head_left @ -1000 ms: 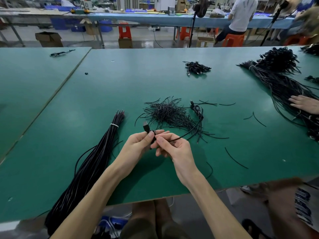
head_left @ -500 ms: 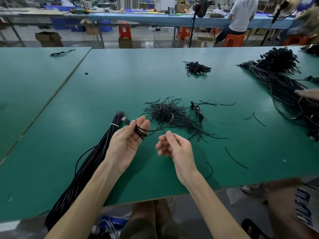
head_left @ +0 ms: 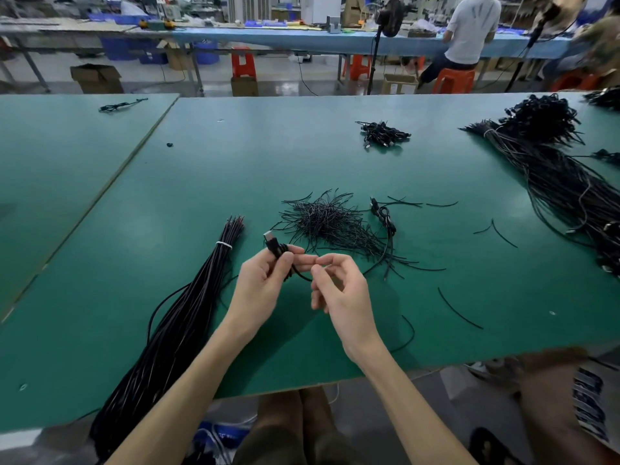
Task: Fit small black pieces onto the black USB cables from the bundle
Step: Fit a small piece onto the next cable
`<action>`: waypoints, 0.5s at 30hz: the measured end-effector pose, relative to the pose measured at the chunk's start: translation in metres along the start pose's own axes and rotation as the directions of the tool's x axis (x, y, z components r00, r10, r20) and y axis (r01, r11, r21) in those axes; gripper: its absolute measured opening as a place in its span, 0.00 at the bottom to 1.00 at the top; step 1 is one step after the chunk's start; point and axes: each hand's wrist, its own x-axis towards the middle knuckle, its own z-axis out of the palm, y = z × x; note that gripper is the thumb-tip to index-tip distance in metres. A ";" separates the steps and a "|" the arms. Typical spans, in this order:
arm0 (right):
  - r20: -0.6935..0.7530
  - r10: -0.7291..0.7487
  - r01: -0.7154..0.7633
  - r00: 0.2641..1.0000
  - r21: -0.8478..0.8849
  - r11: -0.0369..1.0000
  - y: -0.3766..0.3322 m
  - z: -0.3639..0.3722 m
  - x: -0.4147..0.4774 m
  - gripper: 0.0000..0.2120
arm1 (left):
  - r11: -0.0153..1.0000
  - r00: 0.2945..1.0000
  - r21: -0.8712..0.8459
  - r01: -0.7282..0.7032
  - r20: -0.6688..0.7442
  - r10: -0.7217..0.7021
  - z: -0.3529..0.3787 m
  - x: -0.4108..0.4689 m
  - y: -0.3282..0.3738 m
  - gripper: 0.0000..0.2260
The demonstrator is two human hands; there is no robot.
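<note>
Left hand [head_left: 265,283] curled round a coiled black USB cable [head_left: 279,252], held above the green table [head_left: 235,169] near its front edge, silver-tipped plug [head_left: 269,237] poking up past the fingers. Right hand [head_left: 339,290] just beside it, fingers bent, index and thumb tips drawn together against the left fingertips. Thin black strand [head_left: 302,276] looping from the coil toward the right thumb. Cannot tell whether anything is actually pinched there: too small, black on black.

Handling, judged from the head view: light, limp cable, springy once coiled, likely to unwind if the grip loosens. Best held across the coil just below the plug, with the hard plug body as the only stiff part. Small black pieces [head_left: 328,219] heaped on the table just beyond the hands: thin, wiry, tangled, easy to drag out several at once. Pick one by an end.

Tied cable bundle [head_left: 188,313] lying left of the hands, white band [head_left: 224,245] near its far end, near end running off the table edge and cut off. One coiled cable [head_left: 385,219] lying right of the heap, looks done. Bigger cable mass [head_left: 563,176] at far right, cut off by the frame. Underside of the held coil and right palm hidden. Lap and floor below the table edge blurred.
</note>
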 end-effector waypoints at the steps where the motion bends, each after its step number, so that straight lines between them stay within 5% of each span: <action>1: 0.003 0.011 -0.011 1.000 -0.016 1.000 0.001 0.001 0.000 0.04 | 0.998 1.000 -0.058 0.026 0.006 -0.026 -0.001 0.000 0.001 0.10; 7: 0.035 0.038 -0.036 0.999 -0.036 0.999 0.003 0.002 0.002 0.15 | 0.872 0.987 -0.462 0.160 0.042 -0.158 -0.006 0.000 0.006 0.13; 15: 0.215 0.041 -0.004 0.976 -0.166 0.986 0.003 0.005 0.000 0.07 | 0.676 0.955 -0.677 0.291 0.160 -0.251 -0.017 0.003 0.010 0.13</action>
